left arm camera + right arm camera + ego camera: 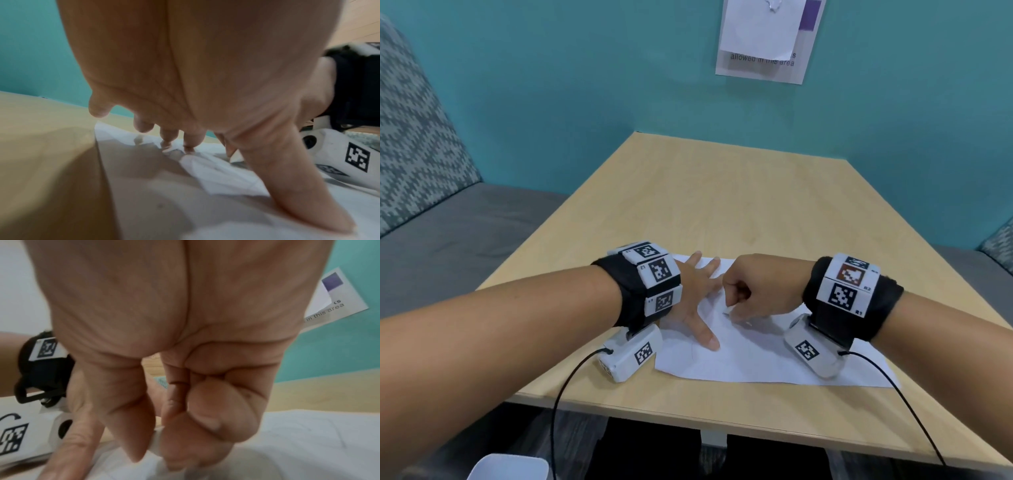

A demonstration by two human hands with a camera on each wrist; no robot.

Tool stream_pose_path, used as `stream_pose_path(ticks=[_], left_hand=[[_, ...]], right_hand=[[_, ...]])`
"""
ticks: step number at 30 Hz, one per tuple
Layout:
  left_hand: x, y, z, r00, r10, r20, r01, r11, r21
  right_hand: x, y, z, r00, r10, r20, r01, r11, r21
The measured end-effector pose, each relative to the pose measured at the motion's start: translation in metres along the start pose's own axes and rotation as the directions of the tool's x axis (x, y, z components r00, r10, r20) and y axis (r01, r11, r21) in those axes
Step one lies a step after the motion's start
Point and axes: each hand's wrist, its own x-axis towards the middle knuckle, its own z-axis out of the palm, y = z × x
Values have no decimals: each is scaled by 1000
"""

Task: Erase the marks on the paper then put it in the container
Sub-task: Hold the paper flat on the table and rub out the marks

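One sheet of paper (756, 359) lies flat at the bench's (722, 205) near edge, pinned by the left hand (697, 301) with fingers (287, 186) spread and released. The right hand (756, 287), at its 3 o'clock, pinches one small white eraser (156, 443) against the sheet. Hard rubbing could crumple or tear the thin paper if the pinning hand slips (one container (510, 467) waits at 7 o'clock).
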Motion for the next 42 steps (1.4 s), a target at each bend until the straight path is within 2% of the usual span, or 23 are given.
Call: stream_pose_path(ticks=[3,5,9,12,18,22,24,27,32,36,40,42], left_hand=[[-7,1,1,997,-8,-74,7,1000,-9],[-16,0,-2,997,-17,-80,17,1000,-3],[-36,-2,-5,998,-21,62,20,1000,22],[-40,-2,2,993,-18,117,14,999,35],[-35,-8,13,997,29,72,-27,999,-17],[-35,-11,19,997,58,47,-56,998,-27],[-35,-12,20,998,61,29,-60,998,-29],[-33,-11,20,998,53,32,-52,998,-25],[-33,-9,20,998,44,38,-43,998,-41],[-30,-14,26,998,67,3,-67,996,-60],[-28,-13,24,999,49,21,-48,998,-32],[-28,-14,25,998,63,17,-62,997,-40]], right_hand=[[-2,-1,-2,1000,-14,1,14,999,41],[-2,0,-3,1000,-8,-4,8,999,40],[-2,-2,-2,1000,3,-3,-3,999,43],[-1,-8,3,1000,-16,12,15,999,46],[0,-25,11,999,-44,17,45,999,-25],[-8,-48,24,981,-174,89,176,984,-9],[-3,-44,18,987,-153,54,157,985,-68],[6,-30,7,997,-63,-35,60,994,-91],[-2,-47,21,981,-178,72,181,983,-33],[9,-33,8,997,-78,-30,76,995,-66],[3,-47,20,985,-166,57,166,986,-9],[6,-45,15,988,-148,46,149,989,-24]])
